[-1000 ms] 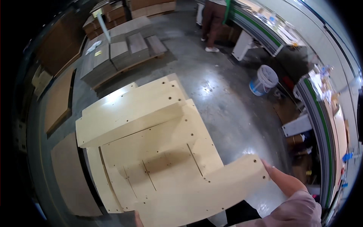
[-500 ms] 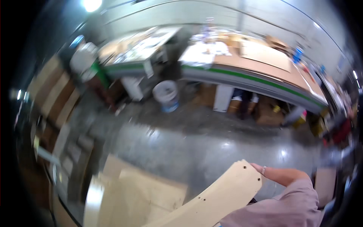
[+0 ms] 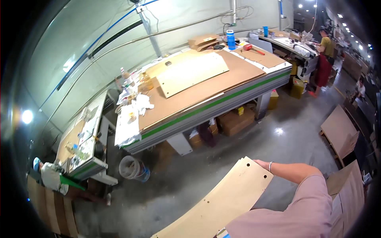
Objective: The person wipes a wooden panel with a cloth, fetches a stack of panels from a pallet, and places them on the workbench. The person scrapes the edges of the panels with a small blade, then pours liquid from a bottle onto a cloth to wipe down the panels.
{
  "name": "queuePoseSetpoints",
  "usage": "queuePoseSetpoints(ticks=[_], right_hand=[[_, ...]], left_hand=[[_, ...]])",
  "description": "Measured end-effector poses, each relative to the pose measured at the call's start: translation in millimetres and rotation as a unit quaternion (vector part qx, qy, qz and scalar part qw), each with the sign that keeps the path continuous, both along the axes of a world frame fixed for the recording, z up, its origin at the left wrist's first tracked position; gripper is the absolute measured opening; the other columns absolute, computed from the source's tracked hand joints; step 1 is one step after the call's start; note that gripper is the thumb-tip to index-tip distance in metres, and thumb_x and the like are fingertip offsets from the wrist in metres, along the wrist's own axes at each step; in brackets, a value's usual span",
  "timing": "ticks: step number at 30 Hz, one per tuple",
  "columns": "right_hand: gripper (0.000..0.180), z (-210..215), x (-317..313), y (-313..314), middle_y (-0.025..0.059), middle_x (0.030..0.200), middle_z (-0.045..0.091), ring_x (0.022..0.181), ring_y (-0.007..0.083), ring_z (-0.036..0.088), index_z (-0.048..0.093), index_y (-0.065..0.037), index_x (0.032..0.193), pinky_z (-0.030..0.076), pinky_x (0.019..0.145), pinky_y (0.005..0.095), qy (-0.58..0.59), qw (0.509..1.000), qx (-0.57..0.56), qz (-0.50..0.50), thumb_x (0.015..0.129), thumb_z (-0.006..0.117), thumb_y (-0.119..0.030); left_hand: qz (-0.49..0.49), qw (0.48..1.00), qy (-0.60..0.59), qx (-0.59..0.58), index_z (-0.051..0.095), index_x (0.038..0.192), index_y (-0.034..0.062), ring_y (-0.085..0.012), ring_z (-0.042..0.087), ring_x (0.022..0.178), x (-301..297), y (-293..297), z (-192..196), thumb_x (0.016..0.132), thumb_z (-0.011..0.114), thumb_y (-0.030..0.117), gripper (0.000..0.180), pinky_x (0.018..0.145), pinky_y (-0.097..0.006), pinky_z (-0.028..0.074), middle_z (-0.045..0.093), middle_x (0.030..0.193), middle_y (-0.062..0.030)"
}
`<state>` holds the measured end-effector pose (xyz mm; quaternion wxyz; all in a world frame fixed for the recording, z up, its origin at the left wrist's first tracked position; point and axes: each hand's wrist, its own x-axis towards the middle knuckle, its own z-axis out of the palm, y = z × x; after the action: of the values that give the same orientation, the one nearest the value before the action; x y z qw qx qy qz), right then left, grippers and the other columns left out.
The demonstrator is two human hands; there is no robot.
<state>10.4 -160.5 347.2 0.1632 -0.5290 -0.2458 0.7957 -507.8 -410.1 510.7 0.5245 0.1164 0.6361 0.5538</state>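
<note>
Workshop floor (image 3: pixel 285 131), right hand (image 3: pixel 262 163) gripping plywood panel (image 3: pixel 226 198)

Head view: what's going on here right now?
A person in a pink sleeve carries a long curved plywood panel with drilled holes, their right hand closed in a grip on its far end. The left hand is out of view. Ahead stands a big workbench with a green stripe, a similar panel lying on top, and a white bucket on the concrete floor. Another person works at a far bench.

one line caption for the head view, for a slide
Right hand grips the far end of a long drilled wooden panel above a concrete floor, facing a large workbench.
</note>
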Motion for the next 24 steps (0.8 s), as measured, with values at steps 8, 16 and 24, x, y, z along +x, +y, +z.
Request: queuePoseSetpoints(ticks=[8,16,24], right_hand=[[0.048,-0.8,39.8,85.1,0.0069,0.114,0.067,0.093,0.0227,0.066,0.062,-0.009,0.119,0.053,0.083,0.0408,0.008,0.983,0.021,-0.183,0.099,0.036,-0.043],[0.039,-3.5,63.9,83.3,0.0083,0.109,0.068,0.094,0.0213,0.067,0.062,-0.006,0.118,0.055,0.081,0.0393,0.099,0.907,0.044,-0.408,0.099,0.04,-0.032],[0.035,-52.2,109.2,123.6,0.0072,0.106,0.067,0.091,0.0196,0.067,0.062,-0.003,0.118,0.056,0.08,0.0357,-0.062,0.858,0.104,-0.499,0.099,0.041,-0.025]], left_hand=[[-0.148,0.988,-0.034,0.002,0.044,0.14,0.0048,-0.0267,0.057,0.115,-46.5,216.1,-23.0,0.1,0.033,0.052,0.063,0.096,-0.039,0.047,0.054,0.133,-0.0147],[-0.316,0.948,-0.035,0.011,0.045,0.14,0.0046,-0.0266,0.057,0.115,-17.3,455.3,-13.0,0.1,0.034,0.051,0.063,0.096,-0.039,0.047,0.054,0.133,-0.0148],[-0.432,0.901,-0.022,0.03,0.045,0.14,0.0045,-0.0265,0.057,0.115,90.2,677.4,-16.4,0.1,0.034,0.051,0.062,0.096,-0.039,0.047,0.054,0.133,-0.015]])
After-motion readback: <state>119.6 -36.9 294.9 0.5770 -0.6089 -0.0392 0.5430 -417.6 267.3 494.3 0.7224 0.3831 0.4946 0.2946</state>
